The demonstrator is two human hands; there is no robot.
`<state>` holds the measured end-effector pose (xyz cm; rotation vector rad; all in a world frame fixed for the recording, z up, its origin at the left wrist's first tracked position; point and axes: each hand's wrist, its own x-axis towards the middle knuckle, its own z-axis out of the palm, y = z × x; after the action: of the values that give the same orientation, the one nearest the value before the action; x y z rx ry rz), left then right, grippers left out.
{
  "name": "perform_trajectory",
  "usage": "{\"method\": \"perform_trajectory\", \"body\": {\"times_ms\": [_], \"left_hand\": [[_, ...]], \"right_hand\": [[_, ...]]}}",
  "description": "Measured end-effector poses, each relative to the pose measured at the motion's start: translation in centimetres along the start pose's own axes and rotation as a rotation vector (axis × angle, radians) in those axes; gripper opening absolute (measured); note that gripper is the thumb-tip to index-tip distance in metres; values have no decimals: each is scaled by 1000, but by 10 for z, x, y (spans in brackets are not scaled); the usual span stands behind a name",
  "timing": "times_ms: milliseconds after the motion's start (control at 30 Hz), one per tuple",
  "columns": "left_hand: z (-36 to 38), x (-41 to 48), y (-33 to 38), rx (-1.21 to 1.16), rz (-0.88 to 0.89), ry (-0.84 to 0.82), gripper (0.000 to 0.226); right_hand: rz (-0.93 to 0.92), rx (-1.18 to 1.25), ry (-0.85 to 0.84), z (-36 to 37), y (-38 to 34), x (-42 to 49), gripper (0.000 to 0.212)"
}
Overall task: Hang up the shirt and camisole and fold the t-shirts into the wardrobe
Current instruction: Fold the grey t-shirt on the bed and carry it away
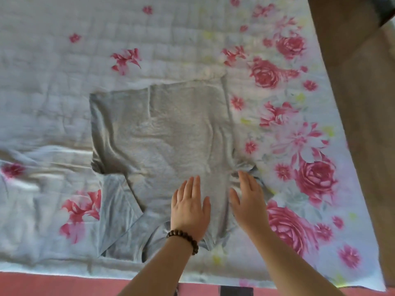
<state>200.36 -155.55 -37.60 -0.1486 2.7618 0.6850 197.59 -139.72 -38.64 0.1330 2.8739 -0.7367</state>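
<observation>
T-shirt (166, 135) of grey cloth lies spread flat on the bed, on a pale blue quilt (64, 71) printed with pink and red roses. It sits nearer the bed's near edge than its far edge, and closer to the right side than the left. Its neck end points toward the near edge and its hem toward the far edge. One sleeve (119, 208) sticks out toward the near left, lying flat on the quilt. On the opposite side the cloth is gathered into small creases. A strip along the shirt's left side looks folded over, with a straight crease running down from the hem.

The left hand (190, 208) rests palm down on the shirt just above the neck, fingers straight and close together, gripping nothing. A bracelet (184, 237) of dark wooden beads circles that wrist. The right hand (249, 201) lies just beside it, also open with straight fingers, its fingertips reaching the gathered cloth at the shirt's right side. Whether that palm presses fully down I cannot tell.

Past the bed's right edge stands a brown wooden panel (363, 103). Below the near edge a reddish floor (64, 283) shows.
</observation>
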Motion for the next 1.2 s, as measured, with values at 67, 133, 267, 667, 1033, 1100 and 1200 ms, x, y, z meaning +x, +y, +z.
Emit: {"method": "perform_trajectory", "body": {"times_ms": [67, 133, 267, 667, 1033, 1100, 1200], "left_hand": [[16, 7, 29, -14, -14, -17, 75], [35, 13, 60, -25, -16, -12, 74], [80, 19, 114, 2, 20, -18, 52], [124, 42, 157, 113, -97, 9, 19], [76, 33, 125, -658, -300, 157, 21], [65, 30, 115, -769, -350, 157, 21], [48, 28, 94, -872, -416, 149, 22]], "right_hand": [[41, 42, -19, -9, 27, 4, 55], [66, 56, -13, -19, 53, 9, 53], [124, 68, -60, -31, 100, 16, 45], [108, 326, -175, -35, 129, 36, 10], [-284, 42, -368, -55, 107, 103, 69], [-348, -50, -429, -58, 92, 116, 65], [-479, -189, -441, -57, 72, 135, 31]]}}
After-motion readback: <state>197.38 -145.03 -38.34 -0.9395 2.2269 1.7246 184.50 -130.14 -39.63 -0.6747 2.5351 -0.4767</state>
